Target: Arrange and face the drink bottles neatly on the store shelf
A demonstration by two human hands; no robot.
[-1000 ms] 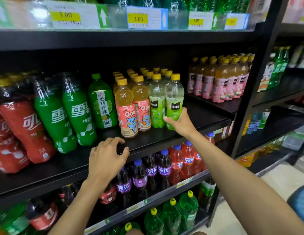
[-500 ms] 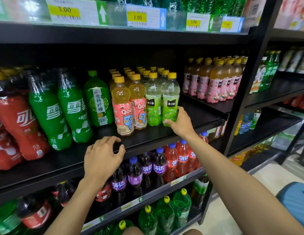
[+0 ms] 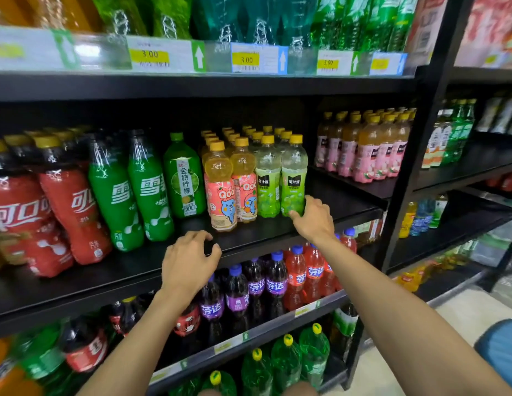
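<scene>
Head cam had my right hand (image 3: 312, 218) wrapped low around the end green-label bottle (image 3: 293, 181), thumb across the front near the base, fingers round the far side. The bottle stood upright at the front of the shelf (image 3: 349, 207), touching its twin (image 3: 267, 184) just left of my hand. My left hand (image 3: 189, 261) was loosely curled at the shelf lip, holding nothing, right below the front Qoo bottle (image 3: 222, 195).

Tip, I reckon: keep the grip low and twist rather than lift, so it doesn't knock the twin. Get the label square to the aisle and the base level with its neighbour. That Qoo bottle sat further forward than the rest, so it probably wanted nudging back.

Hard to tell:
- My fingers hid the bottle's base, so I couldn't say if it was resting or raised.
- The rows behind showed only caps.
- The price tags above were smeared.
- I couldn't tell if my left fingertips touched the shelf.
</scene>
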